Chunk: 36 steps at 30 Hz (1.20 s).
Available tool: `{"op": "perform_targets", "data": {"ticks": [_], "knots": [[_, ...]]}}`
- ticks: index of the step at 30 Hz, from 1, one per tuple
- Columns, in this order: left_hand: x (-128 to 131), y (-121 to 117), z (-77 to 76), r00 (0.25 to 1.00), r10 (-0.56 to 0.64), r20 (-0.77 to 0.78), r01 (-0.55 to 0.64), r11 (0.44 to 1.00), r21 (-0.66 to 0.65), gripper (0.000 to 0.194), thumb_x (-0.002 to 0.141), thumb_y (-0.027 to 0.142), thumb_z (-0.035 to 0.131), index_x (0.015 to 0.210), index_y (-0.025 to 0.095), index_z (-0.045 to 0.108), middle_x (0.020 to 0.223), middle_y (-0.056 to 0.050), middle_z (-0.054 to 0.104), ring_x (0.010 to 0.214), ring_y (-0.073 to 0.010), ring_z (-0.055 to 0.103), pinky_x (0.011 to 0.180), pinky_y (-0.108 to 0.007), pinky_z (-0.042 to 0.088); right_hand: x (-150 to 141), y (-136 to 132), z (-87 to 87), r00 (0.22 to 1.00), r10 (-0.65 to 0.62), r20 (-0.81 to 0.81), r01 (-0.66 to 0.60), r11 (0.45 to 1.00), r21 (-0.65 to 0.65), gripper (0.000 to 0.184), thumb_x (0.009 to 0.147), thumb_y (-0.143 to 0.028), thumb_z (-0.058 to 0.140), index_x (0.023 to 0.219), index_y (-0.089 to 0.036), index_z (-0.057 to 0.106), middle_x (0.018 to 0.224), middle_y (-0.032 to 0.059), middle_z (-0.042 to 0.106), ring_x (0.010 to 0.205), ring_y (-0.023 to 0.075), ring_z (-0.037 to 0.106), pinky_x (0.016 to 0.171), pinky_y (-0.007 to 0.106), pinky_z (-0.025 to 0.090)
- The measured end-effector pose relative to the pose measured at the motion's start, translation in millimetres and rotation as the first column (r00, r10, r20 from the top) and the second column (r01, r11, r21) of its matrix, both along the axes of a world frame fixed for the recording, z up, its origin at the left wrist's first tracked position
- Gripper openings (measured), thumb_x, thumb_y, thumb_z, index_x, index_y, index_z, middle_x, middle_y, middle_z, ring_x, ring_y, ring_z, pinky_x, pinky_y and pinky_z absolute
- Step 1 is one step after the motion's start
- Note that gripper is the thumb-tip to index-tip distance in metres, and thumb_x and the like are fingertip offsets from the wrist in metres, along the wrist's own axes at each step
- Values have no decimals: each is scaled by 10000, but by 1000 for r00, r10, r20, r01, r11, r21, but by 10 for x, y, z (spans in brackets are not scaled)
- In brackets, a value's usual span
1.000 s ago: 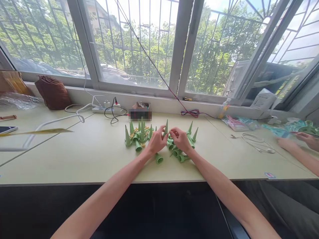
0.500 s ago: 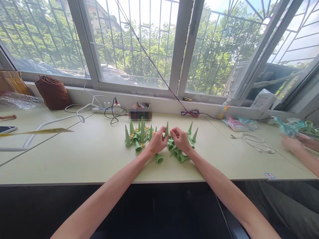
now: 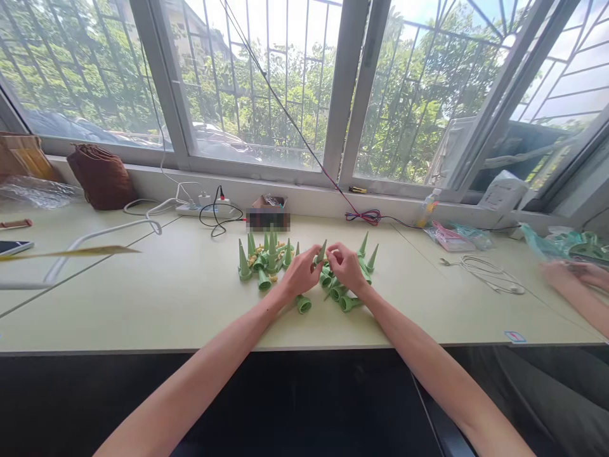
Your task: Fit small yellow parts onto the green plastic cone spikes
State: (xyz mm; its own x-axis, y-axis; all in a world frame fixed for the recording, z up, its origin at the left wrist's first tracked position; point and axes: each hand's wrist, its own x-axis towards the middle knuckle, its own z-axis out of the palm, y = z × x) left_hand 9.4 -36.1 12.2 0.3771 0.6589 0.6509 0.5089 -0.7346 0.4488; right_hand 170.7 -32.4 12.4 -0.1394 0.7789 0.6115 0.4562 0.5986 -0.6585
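Observation:
A heap of green plastic cone spikes (image 3: 266, 260) lies on the pale table (image 3: 166, 298), some upright, some on their sides, with small yellow bits among them. My left hand (image 3: 301, 274) is closed round one green cone (image 3: 321, 251) that points up and slightly right. My right hand (image 3: 346, 266) meets it just to the right, fingers pinched at the cone's base; what they pinch is too small to make out. More cones (image 3: 367, 254) stand behind my right hand and lie below it (image 3: 343, 298).
A power strip with cables (image 3: 209, 206) and a small box (image 3: 267, 212) sit by the windowsill. A brown pouch (image 3: 101, 176) and a phone (image 3: 14, 247) are at the left. White earphones (image 3: 485, 270) lie at the right, where another person's hands (image 3: 571, 276) work.
The cone in my left hand has tipped slightly to the right and my right fingers have closed in on it. The other person's hands at the right have shifted.

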Motion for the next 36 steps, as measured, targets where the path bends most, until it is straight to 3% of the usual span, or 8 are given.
{"op": "perform_targets", "data": {"ticks": [8, 15, 22, 30, 36], "knots": [[25, 16, 19, 993, 25, 112, -17, 997, -71, 189, 852, 224, 509, 1036, 184, 493, 957, -52, 654, 431, -43, 448, 482, -204, 361, -12, -19, 24, 1000, -3, -13, 3, 1000, -15, 239, 910, -414, 453, 919, -203, 565, 581, -31, 572, 512, 124, 525, 563, 235, 426], [21, 26, 53, 971, 80, 227, -42, 985, -165, 219, 819, 302, 578, 989, 168, 543, 875, -43, 668, 408, -33, 398, 419, -191, 303, 4, 7, -6, 997, 75, 9, -74, 997, -15, 276, 876, -386, 516, 1052, -191, 598, 788, 36, 668, 674, 147, 617, 591, 241, 481], [19, 32, 67, 958, 127, 256, -74, 975, -210, 248, 835, 364, 559, 967, 156, 588, 805, -36, 664, 409, -44, 409, 426, -203, 324, 3, 34, -26, 995, 102, 21, -102, 995, -8, 262, 879, -377, 528, 1025, -186, 635, 903, 66, 689, 772, 164, 633, 610, 249, 499], [12, 68, 39, 958, 172, 232, -123, 970, -210, 278, 839, 381, 548, 984, 147, 587, 785, -35, 649, 448, -72, 487, 462, -220, 374, 5, 68, -55, 994, 103, 43, -104, 994, 23, 210, 889, -315, 513, 919, -174, 666, 842, 45, 689, 727, 154, 605, 705, 272, 475], [-3, 68, 27, 967, 144, 210, -114, 982, -150, 260, 856, 357, 535, 1019, 159, 576, 757, -15, 637, 402, -47, 409, 440, -205, 333, 11, 55, -55, 989, 91, 117, -96, 995, 37, 274, 918, -345, 449, 812, -176, 638, 754, 28, 643, 679, 141, 534, 672, 250, 430]]}}
